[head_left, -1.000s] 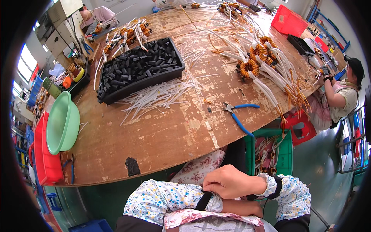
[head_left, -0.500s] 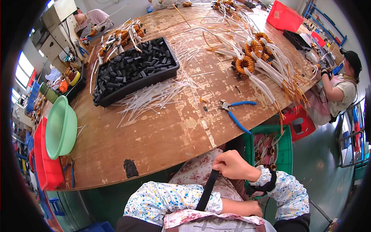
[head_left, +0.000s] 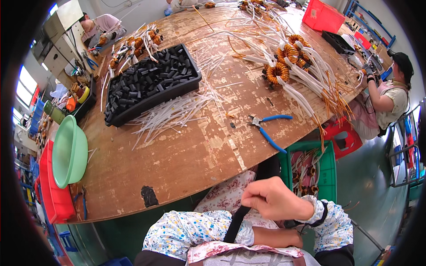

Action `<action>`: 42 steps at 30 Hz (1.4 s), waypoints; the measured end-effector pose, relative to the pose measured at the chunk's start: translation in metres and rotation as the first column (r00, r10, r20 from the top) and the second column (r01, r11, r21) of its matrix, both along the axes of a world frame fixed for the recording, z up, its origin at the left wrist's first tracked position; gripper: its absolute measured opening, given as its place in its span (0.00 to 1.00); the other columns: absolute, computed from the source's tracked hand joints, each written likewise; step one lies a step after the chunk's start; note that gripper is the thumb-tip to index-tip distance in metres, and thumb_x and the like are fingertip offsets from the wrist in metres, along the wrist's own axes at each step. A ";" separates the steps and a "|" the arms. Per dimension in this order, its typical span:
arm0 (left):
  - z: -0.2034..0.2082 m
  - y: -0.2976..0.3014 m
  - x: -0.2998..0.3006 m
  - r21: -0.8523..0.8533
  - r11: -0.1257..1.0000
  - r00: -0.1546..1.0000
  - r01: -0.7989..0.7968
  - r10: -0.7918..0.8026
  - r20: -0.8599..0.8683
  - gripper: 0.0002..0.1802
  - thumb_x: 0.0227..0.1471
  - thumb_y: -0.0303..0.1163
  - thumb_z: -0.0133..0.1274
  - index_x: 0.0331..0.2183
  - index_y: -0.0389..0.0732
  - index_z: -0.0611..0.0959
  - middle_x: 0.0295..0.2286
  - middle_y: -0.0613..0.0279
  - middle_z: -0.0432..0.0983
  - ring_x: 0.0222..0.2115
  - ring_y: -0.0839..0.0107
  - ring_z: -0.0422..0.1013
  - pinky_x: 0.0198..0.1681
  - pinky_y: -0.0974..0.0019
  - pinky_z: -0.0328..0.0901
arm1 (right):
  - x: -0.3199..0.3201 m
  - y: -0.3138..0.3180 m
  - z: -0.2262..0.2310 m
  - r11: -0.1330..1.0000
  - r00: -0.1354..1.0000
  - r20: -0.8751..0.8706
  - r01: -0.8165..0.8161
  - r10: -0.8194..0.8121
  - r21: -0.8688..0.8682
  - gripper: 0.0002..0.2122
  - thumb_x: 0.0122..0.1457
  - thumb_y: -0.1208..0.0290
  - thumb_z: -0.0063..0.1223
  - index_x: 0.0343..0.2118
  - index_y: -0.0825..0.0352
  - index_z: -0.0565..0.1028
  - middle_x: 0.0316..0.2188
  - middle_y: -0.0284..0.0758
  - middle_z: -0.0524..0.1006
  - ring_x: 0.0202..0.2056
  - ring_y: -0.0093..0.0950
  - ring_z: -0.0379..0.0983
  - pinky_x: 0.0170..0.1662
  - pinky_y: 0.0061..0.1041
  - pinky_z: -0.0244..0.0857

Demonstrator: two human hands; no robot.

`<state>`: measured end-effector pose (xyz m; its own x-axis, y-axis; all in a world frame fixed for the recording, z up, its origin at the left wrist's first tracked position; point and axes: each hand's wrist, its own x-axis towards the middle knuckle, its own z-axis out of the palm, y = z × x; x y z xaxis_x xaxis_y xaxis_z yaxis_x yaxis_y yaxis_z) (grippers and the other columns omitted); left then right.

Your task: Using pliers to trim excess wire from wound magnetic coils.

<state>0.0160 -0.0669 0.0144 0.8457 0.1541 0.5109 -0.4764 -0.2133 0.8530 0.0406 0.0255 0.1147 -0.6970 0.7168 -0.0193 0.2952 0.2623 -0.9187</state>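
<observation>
My right hand point(head_left: 273, 197) is raised in front of my lap, thumb and fingers pinched on the upper end of a black strap point(head_left: 235, 225). The strap slants down onto my left sleeve point(head_left: 186, 232), by the cuff; its lower end is out of sight. My left forearm lies across my lap. Only the back of my left hand point(head_left: 290, 240) shows below my right wrist, its fingers hidden. A black band point(head_left: 323, 215) circles my right sleeve. Beyond, on the table point(head_left: 191, 164), blue-handled cutting pliers point(head_left: 270, 131) lie with their handles spread.
A black tray point(head_left: 153, 104) of short black tubes stands among white ties point(head_left: 171, 111). Copper-wound coils point(head_left: 278, 73) with white leads lie right of it. A green basin point(head_left: 71, 153) sits left. A green crate point(head_left: 329, 175) stands beside me. A co-worker point(head_left: 392, 97) sits at right.
My right hand has come slightly lower and nearer, still pinching the strap. More of the strap's length is now hidden by the hand. The view has shifted a little.
</observation>
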 end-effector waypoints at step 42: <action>0.036 0.001 -0.001 0.405 0.914 0.990 -0.028 0.080 -0.112 0.07 0.39 0.29 0.51 0.24 0.36 0.76 0.27 0.57 0.72 0.34 0.60 0.71 0.33 0.62 0.69 | 0.013 -0.032 -0.143 0.629 0.886 0.255 0.457 -0.388 -0.629 0.07 0.54 0.74 0.56 0.25 0.73 0.77 0.20 0.31 0.76 0.22 0.19 0.71 0.26 0.17 0.66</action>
